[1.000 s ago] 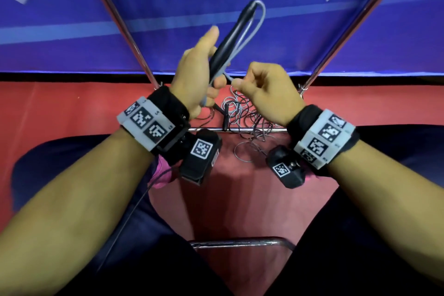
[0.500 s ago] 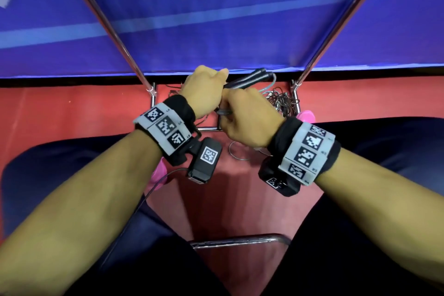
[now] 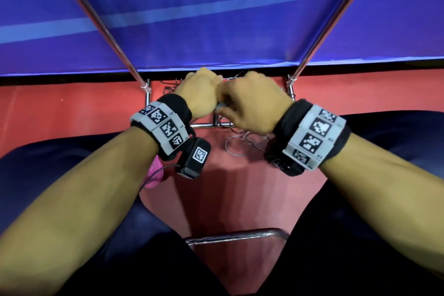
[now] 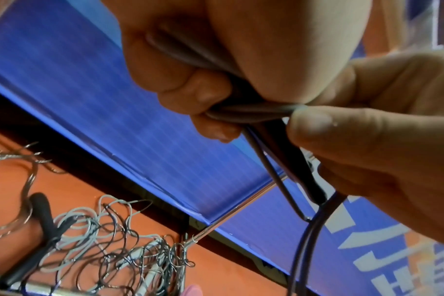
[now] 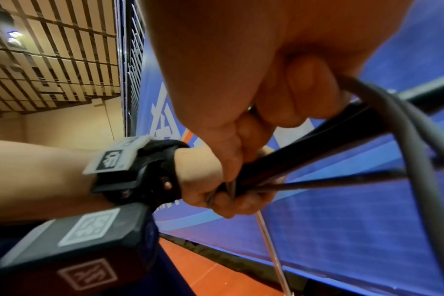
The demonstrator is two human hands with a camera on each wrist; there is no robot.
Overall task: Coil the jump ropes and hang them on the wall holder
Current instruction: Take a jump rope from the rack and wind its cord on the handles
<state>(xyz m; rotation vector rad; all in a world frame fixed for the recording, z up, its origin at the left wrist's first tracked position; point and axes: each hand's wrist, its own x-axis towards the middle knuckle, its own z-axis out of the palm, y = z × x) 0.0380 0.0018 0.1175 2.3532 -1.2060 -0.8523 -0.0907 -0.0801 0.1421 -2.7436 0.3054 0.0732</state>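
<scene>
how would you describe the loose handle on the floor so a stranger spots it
Below the blue banner, on the orange floor, a tangle of thin grey cords lies by a metal bar. At its left edge in the left wrist view lies a thick black handle. Unlike the second handle, gripped by left hand and right hand, nothing holds it.

The banner (image 3: 216,38) is deep blue with a paler blue stripe and white shapes, above a black strip and a red-orange floor (image 3: 60,108); the frame poles (image 3: 121,55) are shiny silver. The jump-rope handle (image 4: 295,160) is black and its cord (image 4: 254,112) grey, while the tangled ropes (image 4: 109,250) on the floor mix pale grey, dark grey and silvery strands. The left wristband (image 3: 168,125) and right wristband (image 3: 314,137) are black with pale grey plates bearing black-and-white square markers, the trousers (image 3: 60,175) are dark navy, and a small object (image 3: 153,175) is pink.
</scene>
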